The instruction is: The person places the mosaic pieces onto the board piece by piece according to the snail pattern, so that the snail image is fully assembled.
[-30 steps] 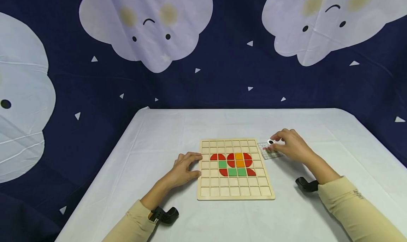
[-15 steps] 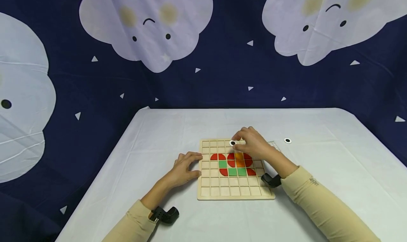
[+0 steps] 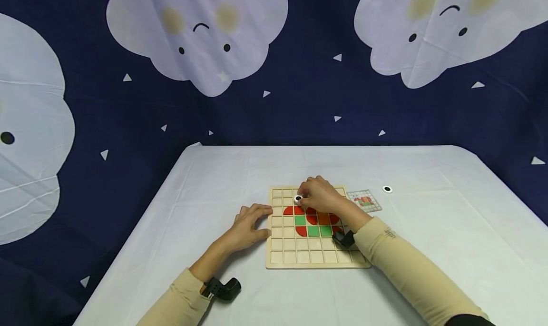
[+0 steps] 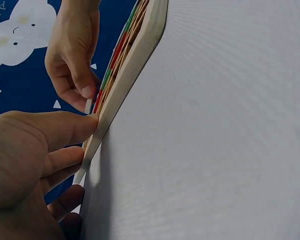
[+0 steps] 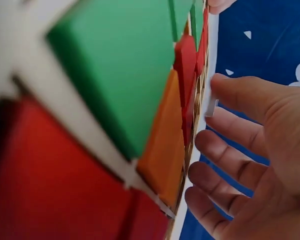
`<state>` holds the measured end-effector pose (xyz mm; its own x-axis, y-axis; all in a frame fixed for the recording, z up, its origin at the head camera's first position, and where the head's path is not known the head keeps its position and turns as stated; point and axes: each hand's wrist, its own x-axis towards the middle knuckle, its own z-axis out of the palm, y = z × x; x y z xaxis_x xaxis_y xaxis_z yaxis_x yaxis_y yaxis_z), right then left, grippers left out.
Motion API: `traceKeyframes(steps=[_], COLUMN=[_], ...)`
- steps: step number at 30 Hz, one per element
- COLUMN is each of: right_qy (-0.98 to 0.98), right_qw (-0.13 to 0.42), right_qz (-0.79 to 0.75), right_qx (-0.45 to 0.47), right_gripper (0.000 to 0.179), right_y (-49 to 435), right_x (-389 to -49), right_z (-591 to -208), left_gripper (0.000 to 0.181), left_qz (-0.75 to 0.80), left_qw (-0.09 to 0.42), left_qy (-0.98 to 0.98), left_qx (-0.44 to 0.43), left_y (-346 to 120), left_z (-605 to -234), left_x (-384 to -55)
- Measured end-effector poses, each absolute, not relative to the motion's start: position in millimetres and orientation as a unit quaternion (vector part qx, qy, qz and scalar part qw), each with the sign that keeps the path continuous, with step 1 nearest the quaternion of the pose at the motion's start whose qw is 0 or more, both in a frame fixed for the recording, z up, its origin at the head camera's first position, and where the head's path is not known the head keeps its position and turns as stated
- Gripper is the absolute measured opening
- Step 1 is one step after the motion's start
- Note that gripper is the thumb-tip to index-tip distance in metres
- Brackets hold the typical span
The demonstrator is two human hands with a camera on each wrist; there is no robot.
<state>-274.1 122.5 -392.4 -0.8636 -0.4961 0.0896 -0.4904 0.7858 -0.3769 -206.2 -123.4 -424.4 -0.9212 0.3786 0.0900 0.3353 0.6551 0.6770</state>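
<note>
A wooden grid board (image 3: 282, 257) lies on the white table, with flat red pieces (image 3: 293, 211), green squares (image 3: 313, 231) and orange squares set in its cells. My right hand (image 3: 320, 195) is over the board's far half, pinching a white disc with a black dot (image 3: 298, 199) between thumb and finger. In the right wrist view its other fingers are spread apart behind the disc. My left hand (image 3: 245, 231) touches the board's left edge; the left wrist view has its fingertips against the wooden side (image 4: 107, 112). The right hand and forearm hide some cells.
To the right of the board lies a small card (image 3: 365, 200) printed with a grid and a coloured figure. A second white disc with a black dot (image 3: 387, 189) sits farther right on the tablecloth. Behind the table hangs a dark blue cloth (image 3: 308, 112) with clouds.
My right hand has carried the disc leftward from above the card to the board's far half. The card and the second disc have come into view. The left hand stays put.
</note>
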Motion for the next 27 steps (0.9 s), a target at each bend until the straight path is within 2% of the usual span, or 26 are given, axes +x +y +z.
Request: traceKeyframes(steps=[21, 27], right_qy=[0.948, 0.947], right_qw=[0.018, 0.011], right_qz=[-0.195, -0.203], right_qx=[-0.252, -0.249], right_gripper=[0.019, 0.024], right_y=[121.2, 126.9], right_x=[-278.5, -276.3], right_z=[-397.0, -393.0], left_gripper=[0.051, 0.051], left_qz=[0.369, 0.368], left_qw=[0.029, 0.029], left_qy=[0.909, 0.909], left_qx=[0.190, 0.193], left_y=[-124.8, -124.3], left_z=[-425.0, -425.9], left_x=[-206.5, -206.9])
